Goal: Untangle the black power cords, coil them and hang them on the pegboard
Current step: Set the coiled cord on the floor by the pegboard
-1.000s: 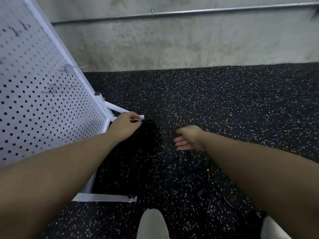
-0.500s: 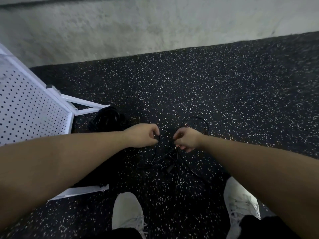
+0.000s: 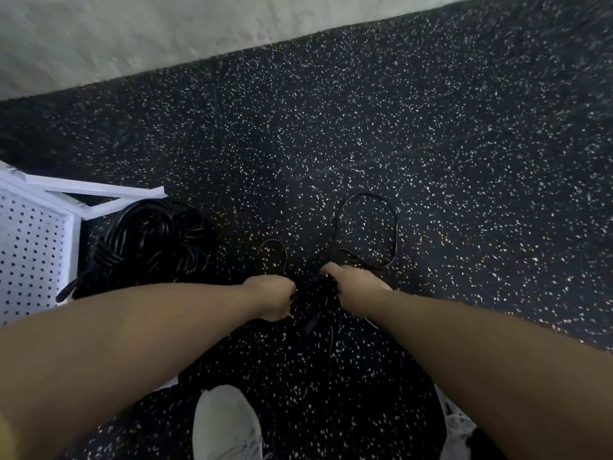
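Shoes: two pale shoes [image 3: 225,423] are standing nearest the camera on the speckled floor [image 3: 431,144], toes pointing toward the work.
Plug end: a dark plug [image 3: 311,322] is hanging just below and between the hands, with a thin strand trailing down from it toward the shoes.
Left hand: the left hand [image 3: 270,295] is curling its fingers round part of the thin cord, knuckles toward the right hand; the fingertips are hidden.
Right hand: the right hand [image 3: 351,287] is closing round the same dark knot, thumb side up, just beside the left hand.
Thin cord: the thin cord [image 3: 394,224] is lying mostly beyond the grip, one large loop running away from the right hand and a smaller loop [image 3: 282,252] rising past the left.
Key relation: the slack is lying on the far side of both hands, its long axis running away from the body; the right hand is nearer the big loop, so I judge it better placed to draw that in.
Cord pile: a thick bundle [image 3: 149,244] is sitting left of the hands, untouched.
Pegboard: the pegboard [image 3: 30,247] is standing at the far left, beside the bundle.
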